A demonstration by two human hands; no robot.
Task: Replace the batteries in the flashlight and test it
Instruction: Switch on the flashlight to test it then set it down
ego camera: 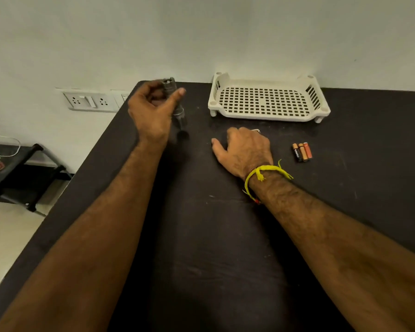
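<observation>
The left hand [153, 109] was raised above the far left part of the black table [201, 236], its fingers curled around a grey flashlight [175, 101], the thumb stretched across the barrel. The flashlight stood tilted, one end poking up past the knuckles and the other pointing down toward the tabletop; motion blur hid its finer details. The right hand [244, 149] lay palm-down on the table, fingers bent under and closed over something small and pale that peeped out by the knuckles; what it was could not be told. A yellow thread [261, 174] was tied round that wrist. To the right of this hand, three batteries [301, 152] lay side by side, touching. Beyond them, a white perforated tray [268, 99] stood against the wall.
</observation>
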